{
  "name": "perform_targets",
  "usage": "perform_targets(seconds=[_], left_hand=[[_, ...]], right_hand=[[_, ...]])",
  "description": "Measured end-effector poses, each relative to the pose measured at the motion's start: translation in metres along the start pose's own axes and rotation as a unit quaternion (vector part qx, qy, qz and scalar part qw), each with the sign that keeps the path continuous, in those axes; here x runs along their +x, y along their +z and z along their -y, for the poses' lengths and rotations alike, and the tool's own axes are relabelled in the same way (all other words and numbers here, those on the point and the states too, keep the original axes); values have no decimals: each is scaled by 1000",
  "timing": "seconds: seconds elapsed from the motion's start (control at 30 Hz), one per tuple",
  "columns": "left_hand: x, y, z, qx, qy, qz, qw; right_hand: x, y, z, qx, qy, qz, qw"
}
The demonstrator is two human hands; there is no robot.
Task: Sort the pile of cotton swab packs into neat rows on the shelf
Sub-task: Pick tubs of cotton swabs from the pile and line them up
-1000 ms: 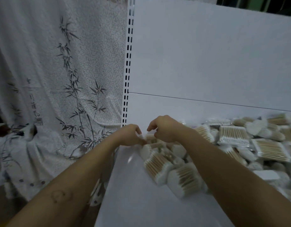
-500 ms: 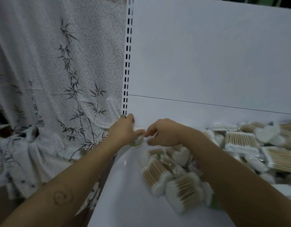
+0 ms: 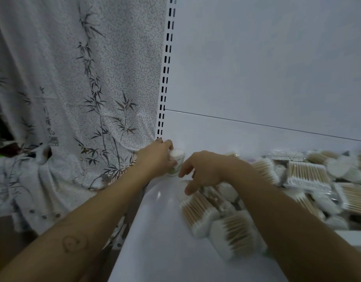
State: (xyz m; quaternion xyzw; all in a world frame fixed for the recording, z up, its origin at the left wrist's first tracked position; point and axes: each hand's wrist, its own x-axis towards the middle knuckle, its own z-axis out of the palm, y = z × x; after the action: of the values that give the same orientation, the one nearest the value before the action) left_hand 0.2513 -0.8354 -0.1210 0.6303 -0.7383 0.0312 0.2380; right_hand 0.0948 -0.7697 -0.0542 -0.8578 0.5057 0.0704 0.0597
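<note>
Shelf point(image 3: 155, 241) white, glossy; bamboo-print curtain point(image 3: 73, 98) left; slotted upright point(image 3: 167, 68) at corner.

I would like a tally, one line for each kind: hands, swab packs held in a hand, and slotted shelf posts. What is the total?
Hands: 2, the left hand and the right hand
Swab packs held: 1, the round pack in the left hand
Slotted post: 1
Total: 4
</note>
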Motion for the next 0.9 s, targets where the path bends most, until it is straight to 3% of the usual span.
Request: perform_targets(seconds=[0.23, 0.43, 0.67, 0.9], left_hand=[[-2, -5, 5, -22, 12, 24, 999], [-39, -15, -3, -112, 89, -48, 989], [-61, -8, -2, -216, 111, 106, 964], [-65, -7, 2, -230, 92, 121, 961]], right_hand=[[3, -1, -3, 3, 8, 4, 1000], [5, 2, -2, -7, 15, 17, 1000], [2, 2, -3, -37, 19, 13, 999], [12, 10, -14, -11, 19, -57, 998]])
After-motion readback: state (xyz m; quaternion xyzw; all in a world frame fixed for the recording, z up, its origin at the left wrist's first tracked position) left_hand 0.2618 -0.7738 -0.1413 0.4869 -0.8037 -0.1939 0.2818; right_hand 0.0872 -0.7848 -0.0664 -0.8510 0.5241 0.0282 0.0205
